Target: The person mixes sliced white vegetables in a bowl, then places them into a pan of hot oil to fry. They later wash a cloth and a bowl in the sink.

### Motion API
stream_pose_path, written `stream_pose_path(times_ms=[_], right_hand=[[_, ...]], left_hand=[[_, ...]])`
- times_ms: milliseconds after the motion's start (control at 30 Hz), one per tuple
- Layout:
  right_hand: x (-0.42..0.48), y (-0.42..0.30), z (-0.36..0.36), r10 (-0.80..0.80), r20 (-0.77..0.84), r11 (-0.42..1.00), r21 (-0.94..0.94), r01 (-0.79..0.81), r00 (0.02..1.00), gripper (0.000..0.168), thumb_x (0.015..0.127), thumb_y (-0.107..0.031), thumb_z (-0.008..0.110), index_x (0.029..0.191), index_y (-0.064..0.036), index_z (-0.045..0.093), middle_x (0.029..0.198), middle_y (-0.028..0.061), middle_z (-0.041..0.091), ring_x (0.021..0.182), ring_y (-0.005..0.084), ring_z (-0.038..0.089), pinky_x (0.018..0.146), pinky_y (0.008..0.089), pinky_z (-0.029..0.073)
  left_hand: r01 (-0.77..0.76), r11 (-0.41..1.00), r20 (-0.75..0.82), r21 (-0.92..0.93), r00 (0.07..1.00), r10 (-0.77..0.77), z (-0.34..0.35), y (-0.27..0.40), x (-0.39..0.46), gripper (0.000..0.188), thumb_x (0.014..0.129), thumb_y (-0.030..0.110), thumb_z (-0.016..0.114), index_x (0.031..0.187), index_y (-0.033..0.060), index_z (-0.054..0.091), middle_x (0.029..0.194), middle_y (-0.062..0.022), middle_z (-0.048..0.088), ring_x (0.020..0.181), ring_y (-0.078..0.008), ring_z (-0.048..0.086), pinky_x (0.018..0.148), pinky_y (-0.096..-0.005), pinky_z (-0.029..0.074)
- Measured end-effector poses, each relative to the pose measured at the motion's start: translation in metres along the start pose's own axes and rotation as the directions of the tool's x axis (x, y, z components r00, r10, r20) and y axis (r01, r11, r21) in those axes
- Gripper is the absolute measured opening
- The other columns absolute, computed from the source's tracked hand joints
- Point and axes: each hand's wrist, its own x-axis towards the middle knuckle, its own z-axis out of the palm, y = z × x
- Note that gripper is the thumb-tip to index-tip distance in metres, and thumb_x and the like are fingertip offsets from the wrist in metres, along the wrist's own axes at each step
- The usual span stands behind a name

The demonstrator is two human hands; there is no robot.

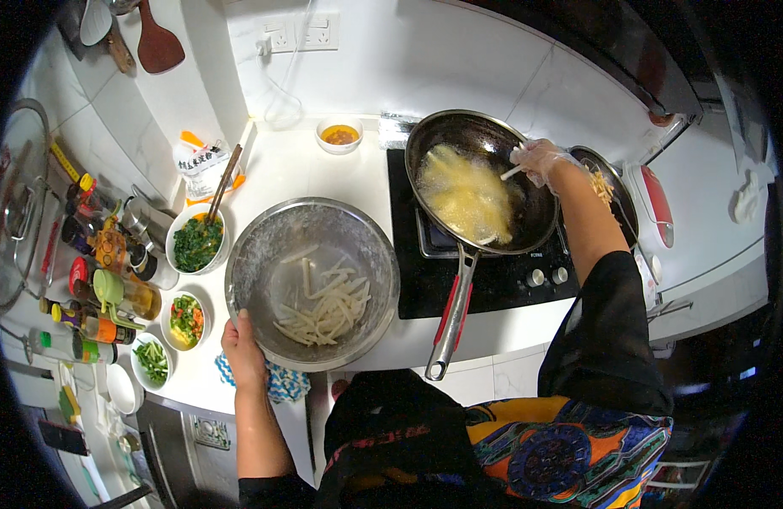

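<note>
With thumb over the rim, my left hand grips the left front edge of a large steel mixing bowl. Pale flour-dusted strips lie in it, and white powder coats its wall. My right hand, in a clear plastic glove, is over the right side of a dark wok on the hob. A pale strip sticks out from its fingers toward the oil. Yellowish pieces fry in the bubbling oil. The wok's steel handle points toward me.
Behind my right forearm a second pan holds fried strips. Left of the mixing bowl stand bowls of chopped greens, mixed chopped vegetables and green pieces. Several sauce bottles crowd the far left. A small bowl stands by the wall.
</note>
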Motion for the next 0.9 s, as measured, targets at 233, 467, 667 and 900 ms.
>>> stream_pose_path(times_ms=[233, 467, 667, 900], right_hand=[[0.056, -0.012, 0.022, 0.034, -0.110, 0.974, 0.225, -0.008, 0.993, 0.021, 0.080, -0.014, 0.065, 0.069, -0.005, 0.050, 0.050, 0.0011, 0.039, 0.040, 0.0127, 0.032, 0.033, 0.0305, 0.024], [0.072, -0.032, 0.028, -0.049, -0.048, 0.998, 0.039, 0.051, 0.998, 0.035, 0.082, -0.037, 0.059, 0.082, -0.003, 0.059, 0.060, 0.0112, 0.059, 0.052, 0.0216, 0.056, 0.055, 0.0365, 0.045], [0.089, -0.031, 0.026, -0.207, -0.165, 0.957, -0.241, 0.164, 0.964, 0.047, 0.080, -0.042, 0.060, 0.097, 0.001, 0.061, 0.093, 0.0186, 0.063, 0.085, 0.0301, 0.060, 0.077, 0.0375, 0.045], [0.020, -0.087, 0.057, -0.168, 0.065, 0.960, -0.218, 0.178, 0.984, 0.039, 0.078, -0.042, 0.062, 0.075, -0.002, 0.060, 0.072, 0.0103, 0.061, 0.065, 0.0205, 0.057, 0.062, 0.0326, 0.045]], left_hand=[[0.004, 1.000, -0.007, 0.002, 1.000, -0.004, -0.002, -0.004, 0.001, 0.023, 0.092, 0.022, 0.048, 0.092, 0.0000, 0.056, 0.082, -0.0020, 0.059, 0.071, -0.0077, 0.049, 0.066, -0.0221, 0.041], [0.002, 0.998, -0.048, 0.058, 0.999, 0.001, -0.002, 0.003, -0.005, 0.024, 0.091, 0.022, 0.048, 0.091, 0.0001, 0.057, 0.083, -0.0012, 0.059, 0.072, -0.0073, 0.049, 0.067, -0.0220, 0.041], [0.008, 0.998, -0.030, 0.056, 1.000, -0.006, 0.005, 0.001, -0.001, 0.025, 0.091, 0.022, 0.048, 0.094, -0.0005, 0.058, 0.083, -0.0010, 0.059, 0.072, -0.0069, 0.049, 0.067, -0.0215, 0.041], [-0.015, 0.999, 0.030, 0.038, 0.999, 0.013, -0.007, -0.005, 0.001, 0.025, 0.091, 0.023, 0.048, 0.099, 0.0007, 0.057, 0.090, -0.0040, 0.061, 0.077, -0.0104, 0.054, 0.072, -0.0244, 0.043]])
